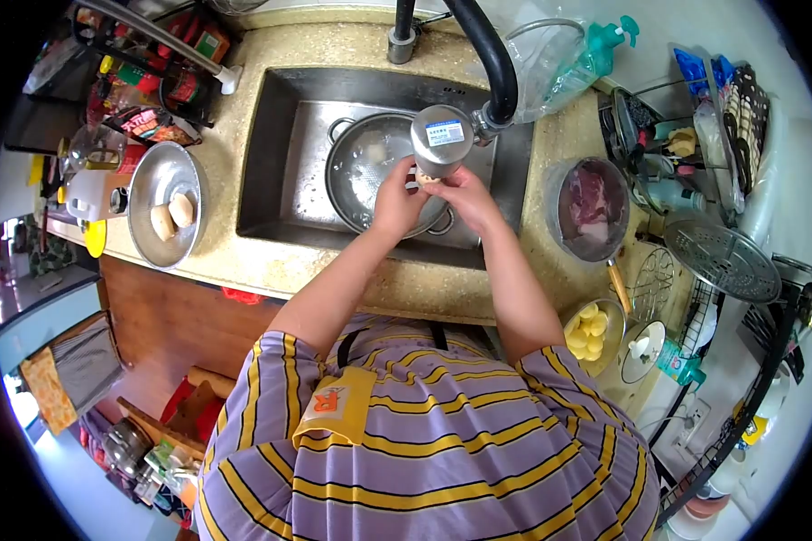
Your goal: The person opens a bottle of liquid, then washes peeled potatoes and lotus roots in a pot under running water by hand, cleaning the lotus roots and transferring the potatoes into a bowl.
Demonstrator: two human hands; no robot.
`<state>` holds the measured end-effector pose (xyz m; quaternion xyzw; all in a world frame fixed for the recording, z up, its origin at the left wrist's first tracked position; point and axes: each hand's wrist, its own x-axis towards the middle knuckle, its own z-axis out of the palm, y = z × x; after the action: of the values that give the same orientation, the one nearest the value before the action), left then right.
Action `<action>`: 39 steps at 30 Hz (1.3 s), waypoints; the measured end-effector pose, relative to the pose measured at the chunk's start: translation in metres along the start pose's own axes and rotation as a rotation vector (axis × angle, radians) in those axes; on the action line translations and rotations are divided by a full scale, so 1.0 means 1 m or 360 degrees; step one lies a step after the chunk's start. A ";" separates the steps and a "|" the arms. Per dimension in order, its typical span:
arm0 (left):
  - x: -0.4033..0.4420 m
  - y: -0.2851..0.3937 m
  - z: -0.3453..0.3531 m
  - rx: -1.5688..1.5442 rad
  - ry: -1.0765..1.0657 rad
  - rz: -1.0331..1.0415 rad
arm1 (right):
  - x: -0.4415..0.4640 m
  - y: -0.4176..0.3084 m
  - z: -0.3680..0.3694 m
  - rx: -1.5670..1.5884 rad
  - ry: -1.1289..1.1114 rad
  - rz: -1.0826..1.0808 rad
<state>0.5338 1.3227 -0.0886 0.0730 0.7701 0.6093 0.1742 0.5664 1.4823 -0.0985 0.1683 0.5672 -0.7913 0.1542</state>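
Both hands meet below the silver cylindrical tap head over the sink. My left hand and my right hand close their fingers around a piece of lotus root, whose cut end shows small holes. Much of it is hidden by the fingers and the tap head. Beneath them, a two-handled metal pot sits in the sink. Water and a pale lump are visible inside the pot.
Left of the sink, a metal bowl holds pale root pieces. To the right are a bowl of raw meat, a bowl of peeled yellow pieces and a dish rack. A black tap hose arches overhead.
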 end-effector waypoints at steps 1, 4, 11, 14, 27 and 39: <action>-0.001 0.000 -0.001 0.0014 -0.0001 -0.0002 | -0.001 -0.002 0.002 0.0005 -0.0005 0.0005; -0.004 -0.001 -0.004 -0.0055 -0.0003 -0.0025 | -0.003 -0.003 0.006 0.0036 -0.0021 0.0073; -0.003 -0.006 -0.002 0.0027 0.0032 0.0065 | -0.005 -0.005 0.005 0.0039 -0.0013 0.0023; -0.004 0.004 -0.006 0.0235 0.0028 0.0117 | -0.006 -0.006 0.004 0.0092 -0.0009 -0.0012; -0.011 0.007 -0.007 0.0172 0.0018 0.0078 | -0.013 -0.008 0.011 0.0144 -0.0037 -0.0010; -0.007 0.014 0.003 0.0195 0.0032 0.0164 | -0.017 -0.007 -0.001 0.0212 0.0034 -0.0039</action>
<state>0.5396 1.3271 -0.0741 0.1168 0.8028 0.5700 0.1302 0.5784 1.4859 -0.0855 0.1796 0.5170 -0.8272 0.1269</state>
